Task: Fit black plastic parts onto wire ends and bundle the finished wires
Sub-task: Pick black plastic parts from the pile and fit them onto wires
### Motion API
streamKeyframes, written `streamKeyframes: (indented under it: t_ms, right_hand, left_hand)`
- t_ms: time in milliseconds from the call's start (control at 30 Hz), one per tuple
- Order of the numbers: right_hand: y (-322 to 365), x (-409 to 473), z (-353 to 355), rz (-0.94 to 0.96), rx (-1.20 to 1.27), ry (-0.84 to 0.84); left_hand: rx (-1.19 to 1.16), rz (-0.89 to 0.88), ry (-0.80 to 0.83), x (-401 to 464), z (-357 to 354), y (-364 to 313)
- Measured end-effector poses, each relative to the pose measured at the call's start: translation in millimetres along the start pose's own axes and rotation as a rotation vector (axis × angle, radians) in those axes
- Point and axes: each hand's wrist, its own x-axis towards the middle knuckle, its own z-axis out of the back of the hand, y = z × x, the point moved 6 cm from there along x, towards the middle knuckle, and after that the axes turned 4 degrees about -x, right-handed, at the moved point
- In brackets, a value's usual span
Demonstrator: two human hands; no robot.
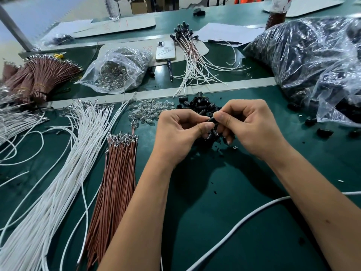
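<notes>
Both hands mid-frame, fingers curled — left hand (176, 132) & right hand (247, 127) grip one black plastic part (212, 120) above bench (224, 192). Red scrawl on card (115, 26), upper left — unreadable.

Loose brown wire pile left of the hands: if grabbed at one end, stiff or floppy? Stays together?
The brown wires would probably droop: they are thin and long. No tie shows on this pile, so strands would likely fan apart. The metal terminals at the far end might snag each other.
</notes>
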Motion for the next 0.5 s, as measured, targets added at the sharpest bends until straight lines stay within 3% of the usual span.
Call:
streamKeyframes:
  t_ms: [167, 333, 500]
  right_hand:
    - [1.2, 1.3, -1.8, 0.014, -0.005, -0.078]
    - [-5.5, 2.4, -1.0, -0.128, 0.196, -0.093]
    - [1.9, -0.4, -8.4, -0.078, 0.149, -0.051]
  left_hand:
    - [-0.074, 0.065, -0.037, -0.8, -7.5, 5.1]
    - [-0.178, 0.092, -0.170, 1.0, -3.2, 2.8]
    - [-0.143, 0.085, -0.166, -2.9, -3.9, -2.8]
